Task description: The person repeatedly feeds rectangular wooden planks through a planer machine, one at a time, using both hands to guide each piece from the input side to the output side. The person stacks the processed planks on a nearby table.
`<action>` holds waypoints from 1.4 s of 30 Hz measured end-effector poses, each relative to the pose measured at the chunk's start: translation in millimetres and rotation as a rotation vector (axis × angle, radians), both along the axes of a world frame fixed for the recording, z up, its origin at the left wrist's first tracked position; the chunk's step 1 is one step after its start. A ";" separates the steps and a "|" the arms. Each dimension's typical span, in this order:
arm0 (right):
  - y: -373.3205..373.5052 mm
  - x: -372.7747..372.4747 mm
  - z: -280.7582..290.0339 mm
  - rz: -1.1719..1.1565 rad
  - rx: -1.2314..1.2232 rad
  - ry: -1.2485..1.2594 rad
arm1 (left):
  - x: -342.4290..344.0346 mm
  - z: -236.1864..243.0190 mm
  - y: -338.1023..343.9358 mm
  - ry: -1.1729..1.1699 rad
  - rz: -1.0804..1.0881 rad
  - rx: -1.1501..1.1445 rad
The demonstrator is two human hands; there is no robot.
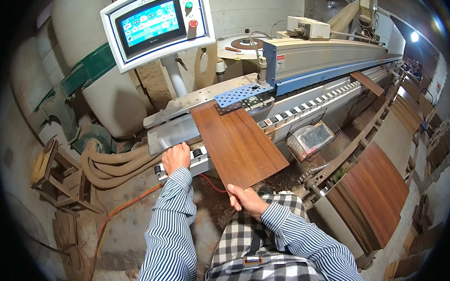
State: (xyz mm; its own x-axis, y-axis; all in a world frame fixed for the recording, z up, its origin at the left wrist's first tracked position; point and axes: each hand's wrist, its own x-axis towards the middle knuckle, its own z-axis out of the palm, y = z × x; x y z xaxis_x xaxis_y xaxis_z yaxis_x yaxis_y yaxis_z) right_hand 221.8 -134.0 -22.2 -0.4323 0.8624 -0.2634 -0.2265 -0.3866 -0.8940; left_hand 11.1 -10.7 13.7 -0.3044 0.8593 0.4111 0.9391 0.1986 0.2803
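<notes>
A brown wood-grain board (242, 146) lies flat on the infeed of a long edge-banding machine (332, 60). Its far end reaches under a blue perforated guard plate (243, 95). My right hand (247, 201) pinches the board's near left corner, thumb on top and fingers curled at the edge. To the left of the board, my left hand (176, 157) is closed at the end of the metal infeed plate (173, 135), beside the roller rail (199, 162). What its curled fingers hold, if anything, is hidden.
A control panel with a lit screen (152, 25) stands at the upper left. Stacked brown boards (374, 190) rest on a roller conveyor at right. A wire basket (312, 136) hangs on the machine's side. Hoses (117, 166) and a wooden stool (60, 177) are at left.
</notes>
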 end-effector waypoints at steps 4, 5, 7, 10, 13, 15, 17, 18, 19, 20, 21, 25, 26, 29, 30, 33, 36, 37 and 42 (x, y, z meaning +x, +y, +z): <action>-1.8 0.1 1.1 -0.042 0.011 0.026 | -1.4 -0.7 1.2 0.005 0.003 -0.001; -1.3 1.7 0.2 -0.051 0.005 0.029 | -2.2 -1.1 1.1 0.009 -0.010 0.002; -0.4 6.1 -0.2 -0.079 -0.003 0.031 | -1.6 -1.3 1.0 0.001 -0.003 -0.004; 1.8 16.7 1.1 -0.129 -0.014 0.020 | -0.7 -0.9 1.3 0.001 0.002 -0.007; 5.0 30.9 4.6 -0.169 -0.039 0.020 | -1.2 -1.1 1.5 -0.006 -0.006 -0.003; 9.2 40.8 -0.9 -0.211 -0.025 0.004 | -1.1 -0.5 0.8 -0.004 -0.006 -0.003; 12.4 50.5 2.2 -0.278 -0.030 -0.014 | 0.2 1.0 0.1 -0.007 -0.008 -0.005; 16.5 58.0 -2.3 -0.293 -0.042 -0.008 | 0.0 0.9 0.6 -0.006 -0.003 -0.022; 18.4 65.1 -3.4 -0.315 -0.032 -0.023 | -0.7 0.4 1.2 -0.006 0.000 -0.039; 20.3 72.3 -4.2 -0.336 -0.022 -0.038 | -1.1 0.2 1.6 -0.006 0.003 -0.057; 24.1 80.5 -7.2 -0.354 -0.022 -0.049 | -0.6 1.4 0.8 -0.007 0.011 -0.058; 31.1 108.9 -1.7 -0.472 -0.005 -0.077 | 0.7 -0.4 -0.1 0.040 0.009 0.021; 32.9 115.4 -0.3 -0.511 -0.018 -0.079 | 1.2 -1.1 0.2 0.041 0.010 0.022; 37.9 134.5 4.8 -0.592 -0.013 -0.108 | 1.6 -2.8 1.3 0.049 0.027 0.024; 40.3 144.1 -0.8 -0.601 -0.013 -0.145 | 2.3 -2.1 1.6 0.039 0.032 -0.006; 39.9 162.5 3.0 -0.696 -0.037 -0.125 | 1.9 -2.6 3.4 0.016 0.033 -0.073; 31.5 180.4 4.1 -0.772 -0.072 -0.001 | 0.8 -3.0 5.7 0.037 0.006 -0.104; 22.4 188.4 2.6 -0.761 -0.033 0.017 | 1.1 -3.3 7.0 0.002 0.004 -0.104; -86.9 223.0 -26.0 -0.953 0.209 -0.180 | -21.7 -23.2 19.8 0.139 -0.010 -0.118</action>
